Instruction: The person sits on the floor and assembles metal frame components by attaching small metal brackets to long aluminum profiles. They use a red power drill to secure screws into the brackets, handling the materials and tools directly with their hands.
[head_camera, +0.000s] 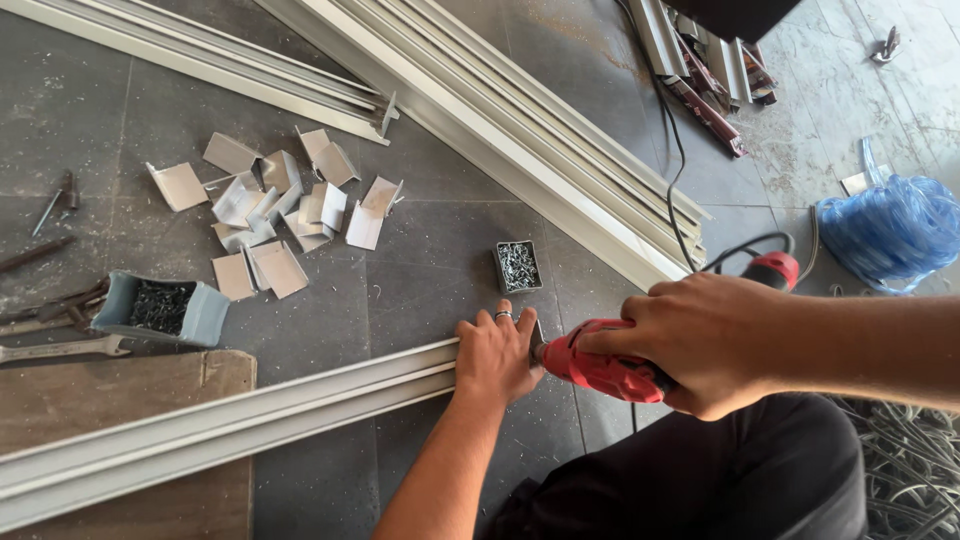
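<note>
My right hand (705, 340) grips a red corded power drill (610, 370), its nose pointing left at the end of a long grey aluminium profile (250, 425). My left hand (495, 355) is wrapped over that end of the profile, with a ring on one finger. The profile runs left across the dark tiled floor and over a brown board (215, 375). A small open box of screws (518, 266) stands just beyond my left hand. The drill bit is hidden behind my left hand.
Several bent aluminium corner pieces (275, 205) lie scattered at the upper left. A grey tray of dark screws (160, 308) and hand tools (60, 350) sit at the left. Long profiles (520, 120) run diagonally across the floor. A blue plastic bundle (890, 230) lies right.
</note>
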